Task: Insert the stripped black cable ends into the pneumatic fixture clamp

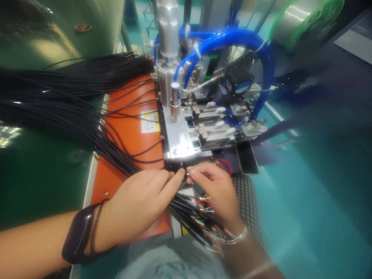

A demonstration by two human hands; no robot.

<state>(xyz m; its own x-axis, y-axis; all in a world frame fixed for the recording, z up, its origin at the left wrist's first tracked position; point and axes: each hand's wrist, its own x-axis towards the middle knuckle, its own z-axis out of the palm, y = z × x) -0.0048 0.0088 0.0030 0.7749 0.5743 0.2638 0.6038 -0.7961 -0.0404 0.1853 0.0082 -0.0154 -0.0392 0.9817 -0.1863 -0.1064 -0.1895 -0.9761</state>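
My left hand (142,195) lies over a bundle of black cables (120,157), its fingers curled round and the index finger reaching toward my right fingertips. The cables run beneath this palm and come out on the other side as stripped ends with thin coloured wires (205,217). Thumb and index finger of my right hand (217,188) are pinched together at a small bright bit, too small to name. Both sets of fingertips meet just in front of the silver plate of a machine (178,139). Several single black cables lead into the machine's left edge.
An orange machine cover (130,93) carries a warning label (150,122) and a large heap of black cables (58,89). Thick blue hoses (226,38) arch above the metal clamps. A phone (247,157) lies at the right, and a green-rimmed spool (305,23) stands behind.
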